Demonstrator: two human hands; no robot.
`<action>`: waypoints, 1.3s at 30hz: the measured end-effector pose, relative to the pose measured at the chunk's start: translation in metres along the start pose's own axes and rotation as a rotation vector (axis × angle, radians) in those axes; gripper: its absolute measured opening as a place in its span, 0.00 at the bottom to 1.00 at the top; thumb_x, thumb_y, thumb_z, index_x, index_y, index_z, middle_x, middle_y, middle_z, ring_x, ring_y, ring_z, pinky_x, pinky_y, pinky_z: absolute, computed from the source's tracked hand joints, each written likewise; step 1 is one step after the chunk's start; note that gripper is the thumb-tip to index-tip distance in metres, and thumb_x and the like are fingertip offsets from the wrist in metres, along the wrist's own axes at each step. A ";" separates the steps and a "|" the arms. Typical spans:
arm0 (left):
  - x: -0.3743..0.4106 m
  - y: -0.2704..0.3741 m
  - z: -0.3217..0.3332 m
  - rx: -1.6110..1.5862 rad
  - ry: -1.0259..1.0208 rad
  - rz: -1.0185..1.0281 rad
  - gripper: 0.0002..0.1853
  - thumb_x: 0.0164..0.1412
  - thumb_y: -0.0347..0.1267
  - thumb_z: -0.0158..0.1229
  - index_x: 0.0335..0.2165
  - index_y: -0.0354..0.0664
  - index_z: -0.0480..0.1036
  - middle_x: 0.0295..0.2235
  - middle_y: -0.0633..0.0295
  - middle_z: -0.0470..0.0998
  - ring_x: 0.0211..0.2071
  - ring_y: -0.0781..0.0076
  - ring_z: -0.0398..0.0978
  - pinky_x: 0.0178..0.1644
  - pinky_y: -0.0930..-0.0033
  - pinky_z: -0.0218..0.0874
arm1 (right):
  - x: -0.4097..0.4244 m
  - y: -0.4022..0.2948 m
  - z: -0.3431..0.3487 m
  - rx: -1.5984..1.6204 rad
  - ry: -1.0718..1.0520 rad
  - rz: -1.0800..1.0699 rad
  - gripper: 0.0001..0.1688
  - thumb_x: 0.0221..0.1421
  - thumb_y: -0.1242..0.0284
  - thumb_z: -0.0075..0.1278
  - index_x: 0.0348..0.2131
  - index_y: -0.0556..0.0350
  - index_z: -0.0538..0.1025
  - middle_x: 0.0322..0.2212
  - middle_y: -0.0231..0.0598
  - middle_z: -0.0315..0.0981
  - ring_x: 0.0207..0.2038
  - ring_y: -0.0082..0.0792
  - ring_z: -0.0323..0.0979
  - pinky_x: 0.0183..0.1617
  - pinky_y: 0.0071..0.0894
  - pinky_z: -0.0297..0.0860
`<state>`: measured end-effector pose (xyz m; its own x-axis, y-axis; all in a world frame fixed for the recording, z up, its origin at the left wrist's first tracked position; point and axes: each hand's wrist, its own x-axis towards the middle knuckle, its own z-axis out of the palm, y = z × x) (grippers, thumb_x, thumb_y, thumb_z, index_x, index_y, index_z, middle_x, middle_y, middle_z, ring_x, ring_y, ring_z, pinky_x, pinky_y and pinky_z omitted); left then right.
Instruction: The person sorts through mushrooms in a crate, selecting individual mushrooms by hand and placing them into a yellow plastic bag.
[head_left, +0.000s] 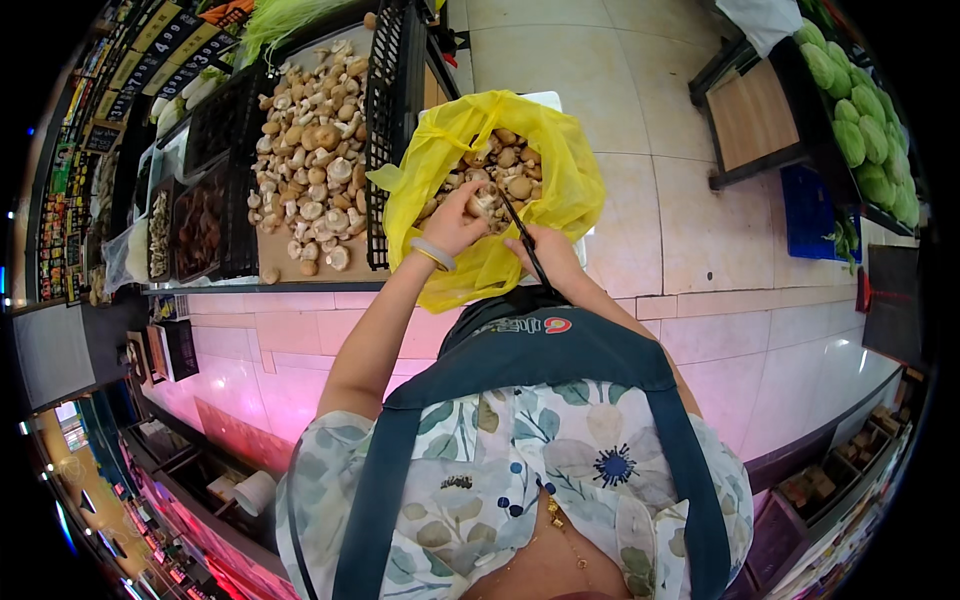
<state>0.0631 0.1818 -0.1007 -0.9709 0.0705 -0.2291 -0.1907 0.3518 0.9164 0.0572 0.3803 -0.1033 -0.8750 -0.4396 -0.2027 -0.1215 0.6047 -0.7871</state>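
A yellow plastic bag stands open before me, its rim spread wide over a white container that mostly hides beneath it. Brown mushrooms lie inside the bag. Over them, my left hand grips a pale, clumped mushroom between thumb and fingers. My right hand holds a slim black tool, its far end at the right side of that mushroom. Whether the tool is scissors or a knife, I cannot tell.
Left of the bag, loose shiitake-like mushrooms cover a display beside an upright black plastic crate. Green oblong vegetables fill a stand at the right, above a blue crate. Tiled floor lies between.
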 end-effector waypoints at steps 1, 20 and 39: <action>0.007 -0.014 -0.001 -0.120 -0.013 -0.047 0.24 0.46 0.27 0.55 0.45 0.42 0.63 0.31 0.59 0.70 0.29 0.71 0.70 0.33 0.73 0.63 | 0.000 0.001 -0.003 0.023 -0.002 0.009 0.19 0.48 0.62 0.51 0.20 0.62 0.70 0.16 0.52 0.68 0.24 0.53 0.68 0.28 0.44 0.63; 0.096 0.014 0.049 1.252 -0.217 0.090 0.22 0.46 0.43 0.58 0.43 0.55 0.69 0.40 0.56 0.68 0.34 0.59 0.74 0.39 0.61 0.65 | -0.018 0.007 -0.027 0.053 0.034 0.022 0.17 0.47 0.64 0.50 0.22 0.64 0.69 0.17 0.54 0.68 0.24 0.55 0.68 0.28 0.44 0.63; -0.011 0.003 0.000 -0.953 0.009 -0.291 0.18 0.55 0.39 0.55 0.42 0.43 0.65 0.28 0.63 0.72 0.22 0.78 0.70 0.18 0.82 0.55 | -0.009 -0.011 -0.017 0.152 -0.116 -0.081 0.14 0.52 0.69 0.47 0.34 0.61 0.64 0.23 0.52 0.67 0.28 0.49 0.67 0.32 0.38 0.63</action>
<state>0.0730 0.1818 -0.0951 -0.8679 0.0920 -0.4882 -0.4549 -0.5423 0.7064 0.0589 0.3886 -0.0827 -0.8043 -0.5617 -0.1939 -0.1096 0.4609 -0.8807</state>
